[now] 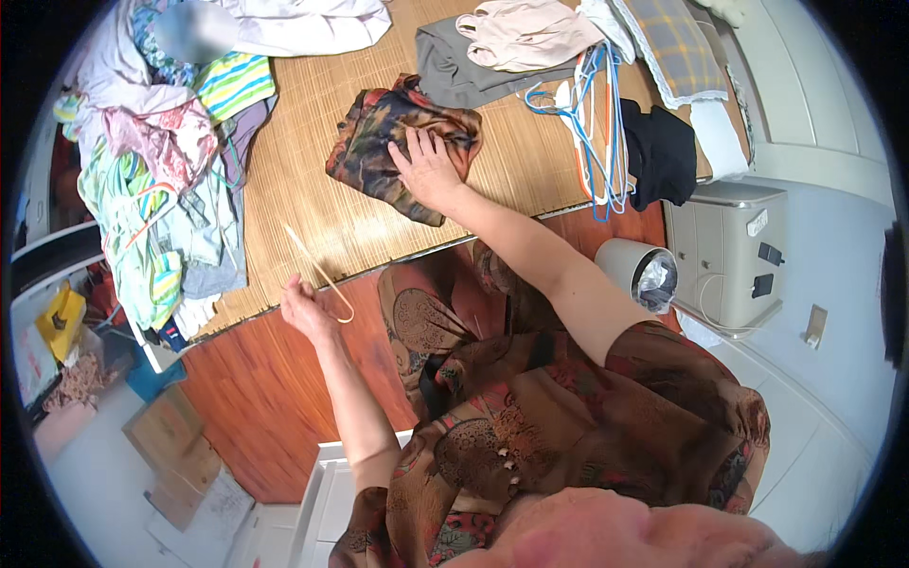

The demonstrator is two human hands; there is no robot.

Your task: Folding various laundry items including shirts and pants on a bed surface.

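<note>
My right hand (pixel 428 172) lies spread and flat on a folded dark garment (pixel 369 142) with a brown, black and orange pattern, pressing its top. That garment rests on the bamboo mat (pixel 312 180) covering the bed. Beyond the mat's near edge, my left hand (pixel 308 305) is closed, with fingers curled. A thin beige rod with a hooked end (pixel 327 275) runs beside and behind these fingers, and my hand seems to grip it near the hook. Its exact kind is unclear.
A heap of mixed clothes (pixel 156 142) covers the left side. Grey trousers (pixel 459 66) and a pale pink garment (pixel 516 33) lie at the back. Blue, white and orange hangers (pixel 597 133) sit by black cloth (pixel 658 151). A bin (pixel 630 265) stands beside a beige cabinet (pixel 724 251).
</note>
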